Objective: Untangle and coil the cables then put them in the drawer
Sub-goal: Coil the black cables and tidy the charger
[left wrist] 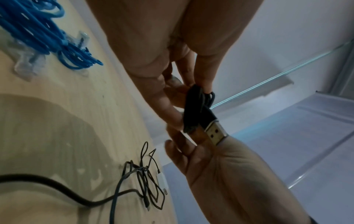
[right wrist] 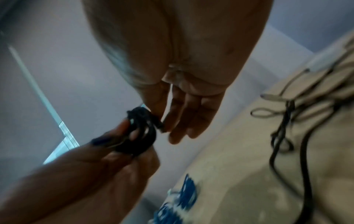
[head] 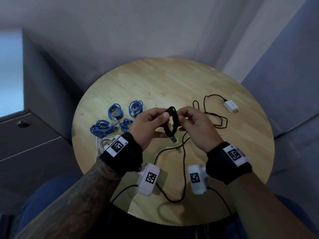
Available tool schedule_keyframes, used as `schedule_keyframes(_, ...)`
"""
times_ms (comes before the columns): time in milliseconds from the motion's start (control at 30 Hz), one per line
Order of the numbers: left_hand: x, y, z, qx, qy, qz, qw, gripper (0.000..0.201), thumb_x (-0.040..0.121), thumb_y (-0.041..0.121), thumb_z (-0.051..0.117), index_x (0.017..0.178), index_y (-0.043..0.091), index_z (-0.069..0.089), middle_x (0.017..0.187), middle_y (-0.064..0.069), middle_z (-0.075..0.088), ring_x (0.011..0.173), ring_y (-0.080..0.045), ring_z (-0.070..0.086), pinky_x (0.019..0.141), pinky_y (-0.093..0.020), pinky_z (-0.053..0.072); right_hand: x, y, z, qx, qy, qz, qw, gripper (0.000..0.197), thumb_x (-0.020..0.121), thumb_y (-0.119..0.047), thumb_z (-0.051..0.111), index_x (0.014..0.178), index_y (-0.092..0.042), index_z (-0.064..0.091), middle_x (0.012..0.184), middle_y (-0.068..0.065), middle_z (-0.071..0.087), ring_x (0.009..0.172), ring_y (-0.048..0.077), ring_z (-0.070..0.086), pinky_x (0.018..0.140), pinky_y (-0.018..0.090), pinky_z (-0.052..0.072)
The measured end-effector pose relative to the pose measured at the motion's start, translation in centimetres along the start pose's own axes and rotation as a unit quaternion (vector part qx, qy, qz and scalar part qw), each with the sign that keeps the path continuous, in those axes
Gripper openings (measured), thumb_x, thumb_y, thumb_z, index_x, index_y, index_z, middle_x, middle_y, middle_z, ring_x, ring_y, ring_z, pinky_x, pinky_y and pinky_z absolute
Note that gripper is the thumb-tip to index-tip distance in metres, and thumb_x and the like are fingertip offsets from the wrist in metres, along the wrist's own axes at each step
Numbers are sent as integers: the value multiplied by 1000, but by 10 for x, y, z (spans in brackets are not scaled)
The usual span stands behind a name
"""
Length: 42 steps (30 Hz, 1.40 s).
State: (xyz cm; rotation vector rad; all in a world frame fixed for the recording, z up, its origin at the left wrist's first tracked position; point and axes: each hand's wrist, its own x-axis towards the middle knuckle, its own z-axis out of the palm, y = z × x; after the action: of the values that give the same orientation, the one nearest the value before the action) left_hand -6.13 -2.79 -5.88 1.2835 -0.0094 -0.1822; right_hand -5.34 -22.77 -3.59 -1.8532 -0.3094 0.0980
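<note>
Above the middle of the round wooden table [head: 155, 80] I hold a black USB cable coil [head: 170, 120] between both hands. My left hand [head: 151, 125] grips the coil's left side with thumb on top. My right hand [head: 193, 125] pinches its right side. The silver USB plug [head: 173, 139] hangs below the coil, and shows close up as the USB plug [left wrist: 216, 134] in the left wrist view. The right wrist view is blurred, with the black coil [right wrist: 141, 131] between the fingers. Several coiled blue cables [head: 115, 118] lie left of my hands.
A thin black cable [head: 215, 116] runs loose to a white wall charger [head: 231, 106] at the right. A white cable [head: 101, 144] lies under my left wrist. Black wrist-camera leads [head: 183, 169] cross the near table. A grey drawer unit [head: 25, 135] with a lock stands to the left.
</note>
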Motion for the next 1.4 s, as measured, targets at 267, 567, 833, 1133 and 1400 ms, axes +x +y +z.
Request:
schedule_keyframes(267,-1,-3,2,118,72,6,990,14,103,13,67,112,6,74,89,-17,69,83,-26,68,72,-54,65,-1,4,11,135,-20,124,983,21,108,-26,61,111,-12,77,104,10,80,100,22,75,93,35,58)
schedule_keyframes(567,-1,1,13,315,-17,111,942,30,106,12,57,130,26,70,107,0,72,87,-21,64,65,-42,60,4,13,9,187,-54,208,959,34,110,-37,56,114,-9,75,109,11,74,97,23,68,82,33,52)
schedule_keyframes(833,6,4,4,286,23,78,955,11,104,12,62,113,14,68,98,-7,75,89,-24,72,76,-41,64,2,-2,0,58,-99,119,986,14,97,-24,78,106,-14,74,96,7,77,84,18,70,79,33,54)
schedule_keyframes(1133,15,22,-9,186,11,24,982,14,104,14,65,115,8,70,95,-14,72,82,-26,72,72,-48,66,4,1,-6,45,-20,48,998,7,105,-13,66,109,-12,71,96,1,82,94,19,78,86,36,60)
schedule_keyframes(1400,45,-15,-26,403,87,-28,911,23,104,18,63,123,25,75,106,-7,74,87,-29,71,67,-39,64,26,39,-65,-157,127,98,974,19,102,-33,66,118,-25,69,118,-3,69,110,22,65,93,38,51)
